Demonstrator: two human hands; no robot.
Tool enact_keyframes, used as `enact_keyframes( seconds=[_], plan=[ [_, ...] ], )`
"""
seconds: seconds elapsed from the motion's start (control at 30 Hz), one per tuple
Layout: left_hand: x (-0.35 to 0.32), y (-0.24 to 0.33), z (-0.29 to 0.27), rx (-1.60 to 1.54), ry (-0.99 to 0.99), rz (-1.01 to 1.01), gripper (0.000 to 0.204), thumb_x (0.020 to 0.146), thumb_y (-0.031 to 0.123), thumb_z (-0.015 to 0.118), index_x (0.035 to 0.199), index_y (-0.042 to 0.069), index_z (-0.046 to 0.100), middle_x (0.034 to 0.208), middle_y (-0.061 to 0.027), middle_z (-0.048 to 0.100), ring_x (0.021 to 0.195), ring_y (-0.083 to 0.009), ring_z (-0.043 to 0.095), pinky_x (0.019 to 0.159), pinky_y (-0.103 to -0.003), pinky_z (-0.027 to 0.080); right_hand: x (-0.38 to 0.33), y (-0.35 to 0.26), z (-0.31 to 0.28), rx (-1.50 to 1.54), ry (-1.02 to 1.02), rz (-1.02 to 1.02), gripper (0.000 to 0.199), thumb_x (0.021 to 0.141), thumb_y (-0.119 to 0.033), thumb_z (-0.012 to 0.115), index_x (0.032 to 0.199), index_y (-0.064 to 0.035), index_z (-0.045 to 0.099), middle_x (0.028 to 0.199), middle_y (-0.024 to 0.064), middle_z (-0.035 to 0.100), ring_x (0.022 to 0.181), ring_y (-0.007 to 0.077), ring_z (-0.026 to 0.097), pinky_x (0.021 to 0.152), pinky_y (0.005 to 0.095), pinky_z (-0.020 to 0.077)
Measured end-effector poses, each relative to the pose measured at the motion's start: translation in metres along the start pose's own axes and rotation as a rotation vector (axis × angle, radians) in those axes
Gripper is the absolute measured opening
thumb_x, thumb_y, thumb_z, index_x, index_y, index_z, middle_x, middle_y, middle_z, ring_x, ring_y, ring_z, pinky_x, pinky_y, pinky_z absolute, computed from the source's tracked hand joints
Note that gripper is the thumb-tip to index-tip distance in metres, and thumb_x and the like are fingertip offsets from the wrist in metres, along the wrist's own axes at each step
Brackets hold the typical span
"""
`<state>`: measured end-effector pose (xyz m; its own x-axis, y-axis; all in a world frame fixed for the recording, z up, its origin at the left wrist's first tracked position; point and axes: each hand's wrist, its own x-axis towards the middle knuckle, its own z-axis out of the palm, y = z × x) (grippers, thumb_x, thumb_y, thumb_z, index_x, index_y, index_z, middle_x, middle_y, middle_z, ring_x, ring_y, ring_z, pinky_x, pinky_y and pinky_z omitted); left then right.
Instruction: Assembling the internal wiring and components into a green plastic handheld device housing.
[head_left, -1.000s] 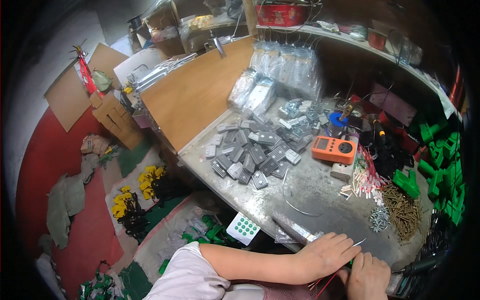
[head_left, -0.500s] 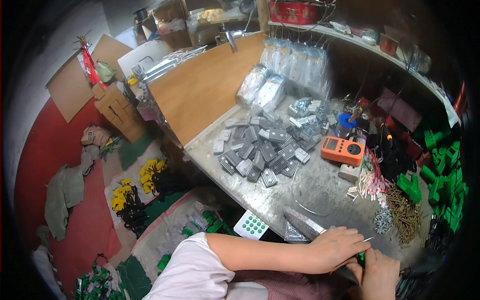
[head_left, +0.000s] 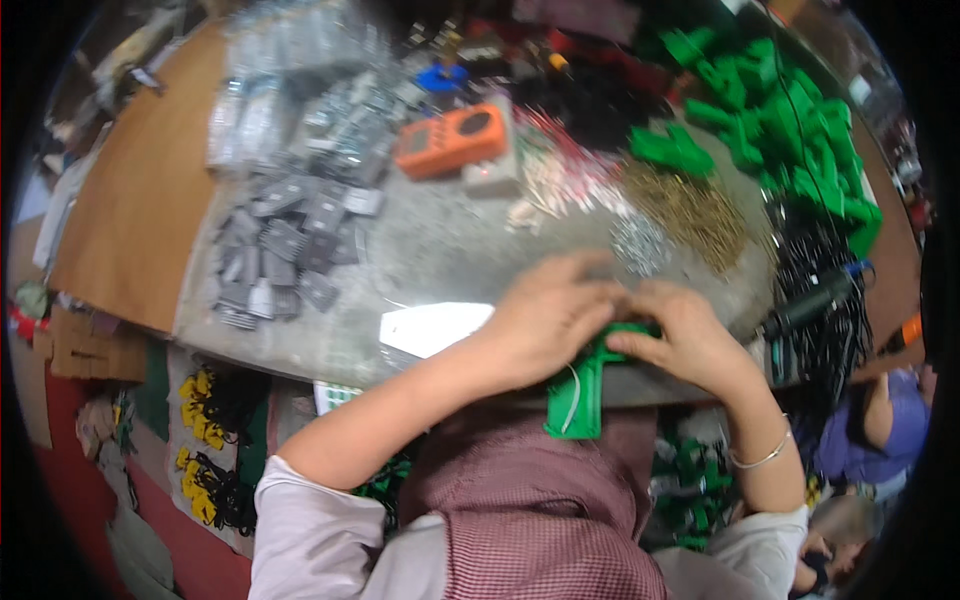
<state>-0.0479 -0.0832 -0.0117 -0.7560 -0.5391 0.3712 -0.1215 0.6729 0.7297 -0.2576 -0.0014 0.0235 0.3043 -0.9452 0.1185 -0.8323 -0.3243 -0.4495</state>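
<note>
The green plastic part [head_left: 580, 385] has its top hidden under both hands' fingers [head_left: 610, 300]. The grey pieces [head_left: 285, 250] on the surface are blurred, perhaps small housings; upper heaps are cut off.

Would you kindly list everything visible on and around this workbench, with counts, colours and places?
green plastic part: one, green, held in both hands at the near bench edge
white wire: one, on the held part
orange meter: one, far centre
grey flat components: many, left pile
clear bags: several, far left
green plastic parts: many, far right heap
brass pins: many, right of centre
black cables: a bundle, right edge
white sheet: one, near edge
workbench: one, grey top
bangle: one, silver, right wrist
left hand: on the part
right hand: on the part
</note>
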Motion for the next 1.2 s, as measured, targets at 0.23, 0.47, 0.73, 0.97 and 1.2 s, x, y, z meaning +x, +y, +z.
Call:
enact_keyframes(
  seconds=[0.23, 0.47, 0.73, 0.97, 1.2],
  plan=[
    [-0.003, 0.007, -0.008, -0.035, 0.16, -0.054, 0.026, 0.099, 0.021, 0.053, 0.105, 0.004, 0.072, 0.106, -0.0109, 0.061, 0.102, -0.0263, 0.056, 0.092, -0.037, 0.044, 0.007, -0.033, 0.027, 0.274, 0.266, 0.147, 0.013, 0.081, -0.012, 0.074, 0.091, -0.0033, 0.07, 0.077, 0.0083, 0.061, 0.062, 0.0213, 0.057, 0.058, 0.0311, 0.0448],
    [-0.014, -0.005, -0.008, -0.18, 0.198, -0.122, 0.03, 0.101, 0.024, 0.051, 0.1, 0.002, 0.071, 0.085, -0.0084, 0.059, 0.085, -0.0223, 0.055, 0.079, -0.034, 0.043, -0.002, -0.04, 0.028, 0.396, 0.257, 0.295, 0.007, 0.08, -0.002, 0.07, 0.086, -0.0012, 0.066, 0.08, 0.0103, 0.059, 0.066, 0.0266, 0.058, 0.064, 0.0361, 0.0486],
    [-0.014, 0.006, -0.013, 0.054, 0.246, -0.018, 0.029, 0.102, 0.022, 0.05, 0.095, 0.001, 0.069, 0.076, -0.009, 0.059, 0.074, -0.0206, 0.056, 0.07, -0.034, 0.045, 0.003, -0.039, 0.037, 0.205, 0.22, 0.033, 0.016, 0.075, -0.002, 0.072, 0.088, -0.0036, 0.062, 0.086, 0.0104, 0.055, 0.082, 0.0282, 0.059, 0.071, 0.0378, 0.0485],
    [-0.013, 0.016, -0.026, -0.212, 0.08, -0.391, 0.025, 0.1, 0.021, 0.056, 0.093, 0.0, 0.068, 0.068, -0.0056, 0.059, 0.063, -0.0112, 0.056, 0.058, -0.029, 0.044, -0.006, -0.035, 0.035, 0.284, 0.239, -0.004, 0.016, 0.077, 0.002, 0.068, 0.092, -0.0039, 0.065, 0.09, 0.0091, 0.061, 0.079, 0.0267, 0.06, 0.071, 0.0373, 0.0498],
    [-0.015, 0.025, -0.034, -0.384, 0.032, -0.282, 0.012, 0.089, 0.009, 0.067, 0.096, -0.001, 0.07, 0.078, -0.0041, 0.067, 0.071, -0.0085, 0.059, 0.064, -0.025, 0.046, -0.002, -0.038, 0.019, 0.451, 0.131, 0.125, 0.022, 0.08, 0.001, 0.069, 0.1, -0.0046, 0.068, 0.082, 0.0078, 0.066, 0.072, 0.0238, 0.062, 0.067, 0.034, 0.0497]
  ],
)
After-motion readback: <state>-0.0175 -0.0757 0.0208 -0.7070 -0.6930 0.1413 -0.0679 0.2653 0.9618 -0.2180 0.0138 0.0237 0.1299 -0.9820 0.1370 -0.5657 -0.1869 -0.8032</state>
